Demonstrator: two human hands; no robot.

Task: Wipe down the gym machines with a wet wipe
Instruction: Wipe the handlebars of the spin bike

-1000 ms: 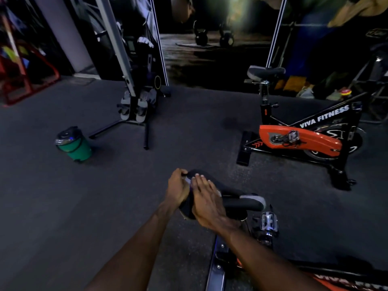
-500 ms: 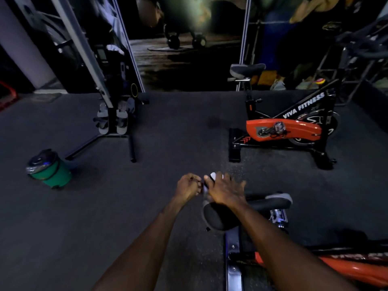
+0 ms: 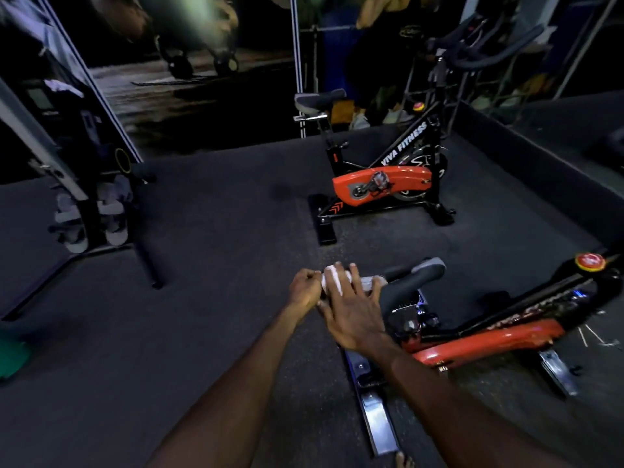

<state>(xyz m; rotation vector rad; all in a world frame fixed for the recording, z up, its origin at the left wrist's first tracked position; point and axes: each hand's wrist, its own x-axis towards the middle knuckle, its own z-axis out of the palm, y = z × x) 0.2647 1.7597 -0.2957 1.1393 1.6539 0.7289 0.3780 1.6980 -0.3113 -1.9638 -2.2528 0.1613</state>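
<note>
A black and red exercise bike (image 3: 489,339) stands right below me, its black saddle (image 3: 413,282) pointing toward my hands. A white wet wipe (image 3: 332,278) lies over the saddle's rear end. My right hand (image 3: 353,310) lies flat on the wipe with fingers spread, pressing it onto the saddle. My left hand (image 3: 304,288) is curled beside it and pinches the wipe's left edge. Most of the wipe is hidden under my right hand.
A second bike (image 3: 381,184) marked VIVA FITNESS stands further back. A slanted machine with grey footplates (image 3: 91,214) is at the left, a green container (image 3: 10,356) at the left edge. A low dark wall (image 3: 540,170) runs along the right. A person (image 3: 388,45) stands behind.
My view has swung to the right, so the near bike's frame shows now. Both hands have stayed at the saddle's rear end, and the white wipe shows more under my right fingers.
</note>
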